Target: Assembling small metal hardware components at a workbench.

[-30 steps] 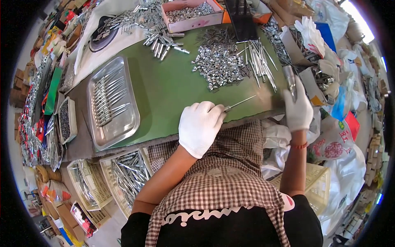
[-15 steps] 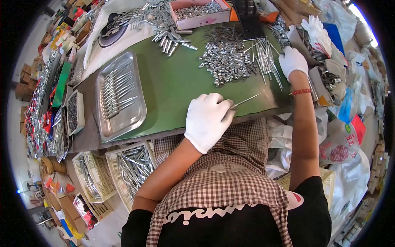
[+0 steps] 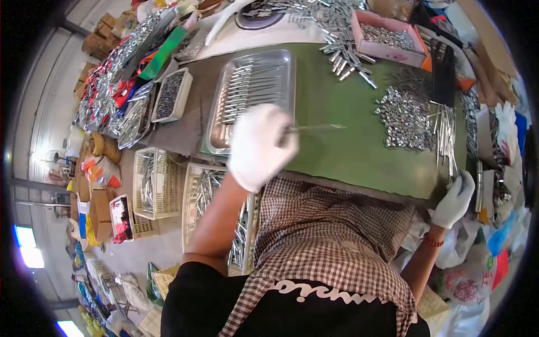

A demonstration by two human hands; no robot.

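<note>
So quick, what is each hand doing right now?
Left hand: closed on a thin metal rod, above the green table.
Right hand: at the table's near right edge; whether it holds anything cannot be told.

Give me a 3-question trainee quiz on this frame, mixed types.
1. True or false: the left hand holds a thin metal rod.
2. The steel tray holds: A) long metal pieces, B) cloth, C) nothing.
3. Fill in: the right hand sits at the near right edge of the ___ table mat.

Key: 1 true. 2 A. 3 green.
</note>
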